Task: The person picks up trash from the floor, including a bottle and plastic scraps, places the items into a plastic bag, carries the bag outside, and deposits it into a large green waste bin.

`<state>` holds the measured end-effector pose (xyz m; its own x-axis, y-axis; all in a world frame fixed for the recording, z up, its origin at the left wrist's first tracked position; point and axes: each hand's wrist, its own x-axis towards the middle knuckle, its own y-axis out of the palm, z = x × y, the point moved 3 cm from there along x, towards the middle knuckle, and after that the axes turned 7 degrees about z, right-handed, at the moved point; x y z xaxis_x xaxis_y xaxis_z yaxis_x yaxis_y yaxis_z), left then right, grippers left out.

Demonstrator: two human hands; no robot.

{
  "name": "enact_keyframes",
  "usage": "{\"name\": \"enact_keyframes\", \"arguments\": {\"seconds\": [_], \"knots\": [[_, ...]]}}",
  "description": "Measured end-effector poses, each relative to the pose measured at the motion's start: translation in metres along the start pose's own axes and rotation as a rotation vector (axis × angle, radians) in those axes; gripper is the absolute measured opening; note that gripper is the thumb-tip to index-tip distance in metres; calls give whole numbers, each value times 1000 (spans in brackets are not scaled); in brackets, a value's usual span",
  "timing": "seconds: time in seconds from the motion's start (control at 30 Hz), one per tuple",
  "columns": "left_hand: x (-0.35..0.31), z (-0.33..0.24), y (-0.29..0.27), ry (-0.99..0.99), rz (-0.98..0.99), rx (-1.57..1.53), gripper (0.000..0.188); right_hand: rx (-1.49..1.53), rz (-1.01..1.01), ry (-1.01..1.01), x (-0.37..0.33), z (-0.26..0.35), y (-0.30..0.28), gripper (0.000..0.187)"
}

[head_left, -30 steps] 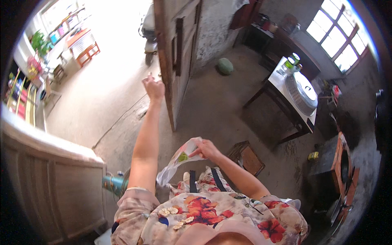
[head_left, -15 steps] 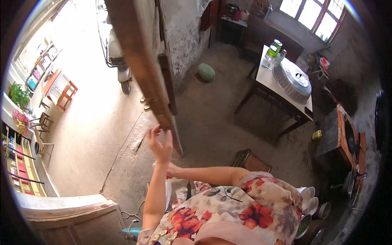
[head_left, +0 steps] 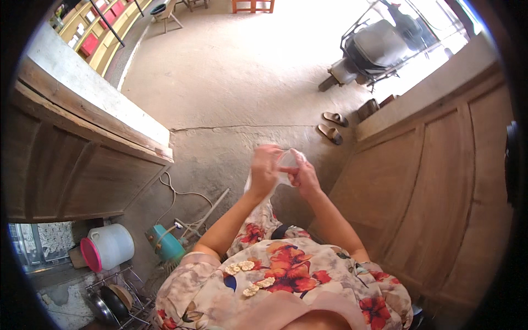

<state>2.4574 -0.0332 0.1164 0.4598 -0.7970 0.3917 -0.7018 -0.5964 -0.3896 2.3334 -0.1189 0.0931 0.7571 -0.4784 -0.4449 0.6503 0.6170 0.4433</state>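
In front of my body, both arms reach forward from flowered short sleeves. My right hand [head_left: 305,177] has its fingers bent around a thin white plastic bag [head_left: 287,160], gripping its upper part. My left hand [head_left: 265,169] is right beside it at the bag's other side, smeared by motion, so its finger pose is unclear. White plastic shows between the two hands and also below my left wrist. The bag's lower part is partly hidden behind my left forearm.
Wooden door panels stand on the left [head_left: 82,159] and right [head_left: 434,187]. Sandals [head_left: 331,133] lie near the right one, with a scooter [head_left: 374,49] beyond. At lower left are a white bucket [head_left: 113,247], a teal device [head_left: 168,242] with a cord, and a rack of pans [head_left: 113,302].
My view has swung left from the room with the table to the doorway. My left hand, raised with fingers spread before, is now down at the bag beside my right hand.
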Motion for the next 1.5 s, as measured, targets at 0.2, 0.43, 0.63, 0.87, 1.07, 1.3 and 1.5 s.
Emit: {"name": "enact_keyframes", "arguments": {"seconds": [0.2, 0.43, 0.63, 0.87, 1.07, 1.3, 1.5], "knots": [[31, 131, -43, -439, -31, 516, 85, -95, 131, -15, 115, 76, 30, 51], [89, 246, -28, -725, 56, 390, 90, -169, 194, -128, 245, 164, 98, 51], [139, 335, -98, -1027, -179, -226, 31, -277, 254, -118, 363, 203, 107, 49], [257, 330, -255, -961, -431, -1395, 21, -386, 265, 41, 490, 228, 157, 50], [287, 401, -362, -542, -219, -1643, 20, -192, 397, 187, 609, 236, 246, 46], [314, 478, -461, -316, -438, -1771, 25, 517, 548, 502, 760, 222, 326, 36], [370, 506, -544, 25, -702, -1827, 68, 671, 626, 676, 868, 183, 402, 30]]}}
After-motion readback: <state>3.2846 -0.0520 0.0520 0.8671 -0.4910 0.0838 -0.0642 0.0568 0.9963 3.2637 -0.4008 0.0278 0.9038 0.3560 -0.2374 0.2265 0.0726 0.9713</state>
